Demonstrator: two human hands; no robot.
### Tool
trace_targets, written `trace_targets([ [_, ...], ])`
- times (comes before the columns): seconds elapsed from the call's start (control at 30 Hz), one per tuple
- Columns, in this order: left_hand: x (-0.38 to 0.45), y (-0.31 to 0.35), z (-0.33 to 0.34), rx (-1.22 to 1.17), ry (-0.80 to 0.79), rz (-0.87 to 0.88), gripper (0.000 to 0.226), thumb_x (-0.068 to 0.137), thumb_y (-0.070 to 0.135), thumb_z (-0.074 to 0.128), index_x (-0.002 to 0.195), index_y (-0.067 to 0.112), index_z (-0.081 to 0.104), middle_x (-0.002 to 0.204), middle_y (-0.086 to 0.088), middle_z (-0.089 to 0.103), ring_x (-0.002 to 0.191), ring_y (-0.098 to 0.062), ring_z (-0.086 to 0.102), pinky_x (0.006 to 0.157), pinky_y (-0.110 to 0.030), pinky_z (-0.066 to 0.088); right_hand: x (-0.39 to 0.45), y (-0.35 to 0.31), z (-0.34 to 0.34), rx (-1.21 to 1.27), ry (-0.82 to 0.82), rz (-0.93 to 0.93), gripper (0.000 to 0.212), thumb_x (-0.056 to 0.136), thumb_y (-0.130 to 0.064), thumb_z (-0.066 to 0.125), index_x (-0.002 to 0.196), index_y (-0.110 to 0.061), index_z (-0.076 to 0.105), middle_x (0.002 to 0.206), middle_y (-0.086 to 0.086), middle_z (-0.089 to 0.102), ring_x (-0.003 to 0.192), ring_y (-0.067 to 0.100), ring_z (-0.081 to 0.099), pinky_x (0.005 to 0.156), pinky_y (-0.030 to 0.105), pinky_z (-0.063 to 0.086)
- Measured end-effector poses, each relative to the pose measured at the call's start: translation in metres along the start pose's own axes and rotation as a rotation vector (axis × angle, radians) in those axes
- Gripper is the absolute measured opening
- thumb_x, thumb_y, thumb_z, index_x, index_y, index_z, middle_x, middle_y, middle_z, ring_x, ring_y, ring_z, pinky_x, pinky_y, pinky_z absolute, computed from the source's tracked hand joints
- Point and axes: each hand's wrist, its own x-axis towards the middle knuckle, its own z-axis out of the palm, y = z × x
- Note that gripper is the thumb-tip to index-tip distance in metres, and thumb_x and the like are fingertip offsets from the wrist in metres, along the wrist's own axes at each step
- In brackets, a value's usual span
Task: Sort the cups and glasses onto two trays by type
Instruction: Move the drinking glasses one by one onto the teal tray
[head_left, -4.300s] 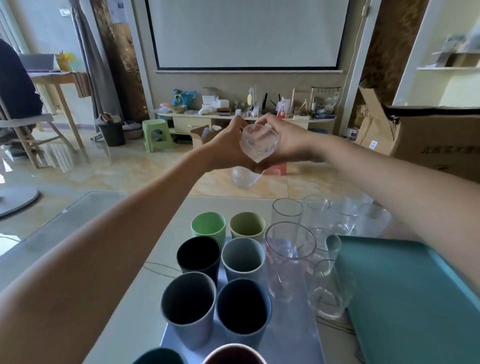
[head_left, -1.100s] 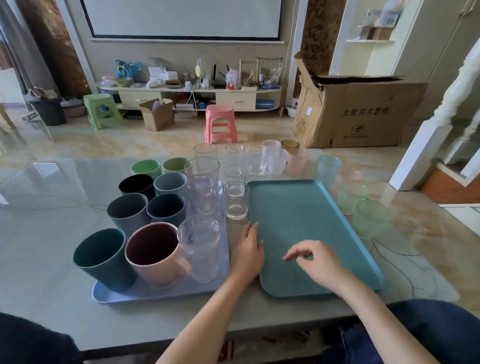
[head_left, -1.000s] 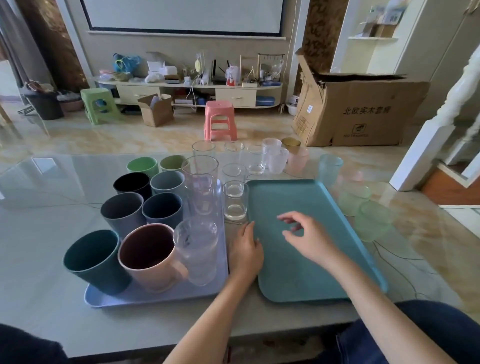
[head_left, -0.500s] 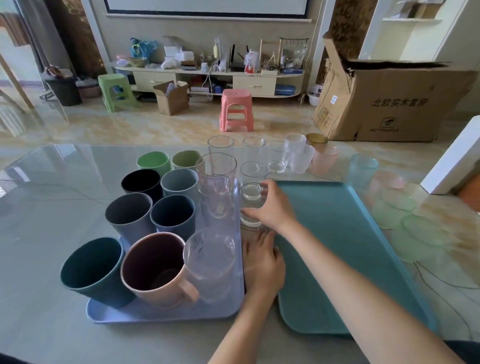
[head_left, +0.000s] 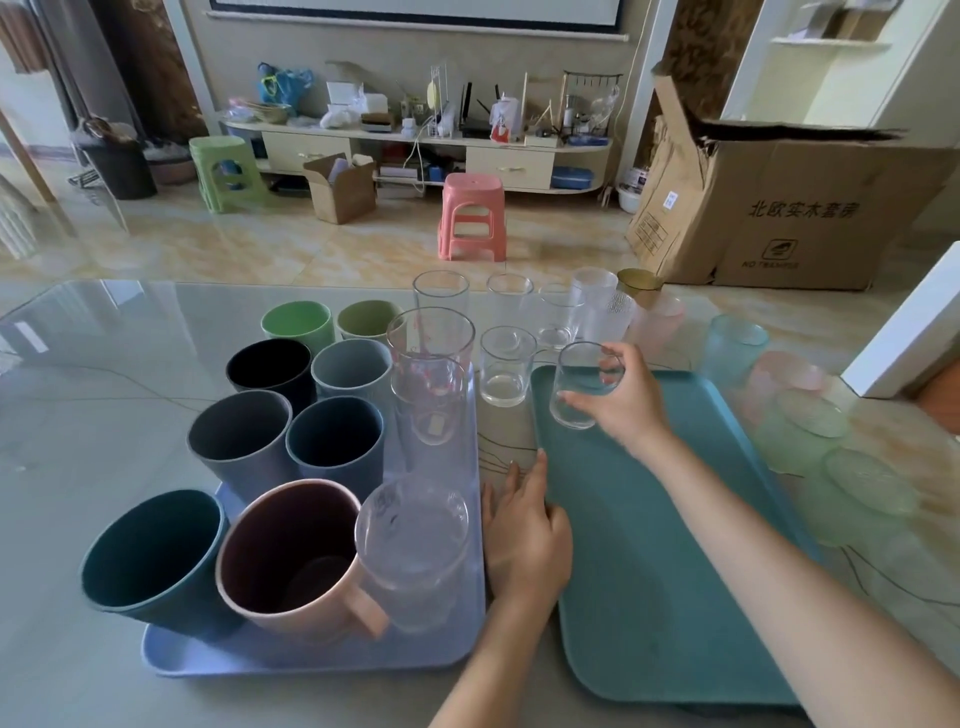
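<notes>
The right hand (head_left: 626, 400) grips a small clear glass (head_left: 579, 384), now lifted clear of the table gap and tilted over the teal tray's (head_left: 670, 597) far left corner, so the first glass is about to land there. The left hand (head_left: 524, 535) stays flat and relaxed beside that tray's left edge, as half a second ago.

A pink plastic stool (head_left: 471, 218) stands on the glossy marble-patterned floor (head_left: 291, 249) beyond the glass tabletop (head_left: 104, 395), with a green stool (head_left: 226, 171) farther left near a dark waste bin (head_left: 120, 166). Between the two stools sits a small open cardboard box (head_left: 340, 189). A low cream cabinet (head_left: 415, 156) along the far wall is crowded with bags, boxes, a router and small bottles. At far right, a large cardboard carton (head_left: 789, 208) printed with Chinese characters rests beside a white shelf unit (head_left: 831, 62).
</notes>
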Motion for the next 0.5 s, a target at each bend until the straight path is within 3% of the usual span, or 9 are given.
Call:
trace_targets([
  [0.4, -0.002, 0.003, 0.001, 0.126, -0.014, -0.006, 0.065, 0.091, 0.02, 0.026, 0.152, 0.034, 0.01, 0.16, -0.006, 0.016, 0.148, -0.015, 0.008, 0.119, -0.029, -0.002, 0.028, 0.007, 0.027, -0.051, -0.06, 0.025, 0.083, 0.071, -0.027, 0.079, 0.138, -0.013, 0.031, 0.135, 0.012, 0.042, 0.121, 0.026, 0.045, 0.092, 0.027, 0.036],
  [0.47, -0.001, 0.002, 0.001, 0.141, -0.014, 0.005, 0.065, 0.092, 0.018, 0.029, 0.152, 0.032, 0.01, 0.16, -0.006, 0.018, 0.148, -0.014, 0.008, 0.119, -0.029, -0.002, 0.025, 0.003, 0.025, -0.154, -0.076, -0.014, 0.093, 0.072, -0.035, 0.078, 0.143, -0.012, 0.022, 0.144, 0.013, 0.032, 0.133, 0.028, 0.033, 0.104, 0.03, 0.029],
  [0.5, -0.001, 0.003, 0.001, 0.138, -0.014, 0.005, 0.065, 0.093, 0.017, 0.032, 0.152, 0.032, 0.011, 0.16, -0.005, 0.018, 0.148, -0.013, 0.008, 0.119, -0.029, -0.002, 0.022, 0.0, 0.024, -0.28, -0.058, -0.075, 0.1, 0.072, -0.044, 0.075, 0.145, -0.012, 0.016, 0.149, 0.013, 0.026, 0.139, 0.029, 0.023, 0.112, 0.038, 0.021],
])
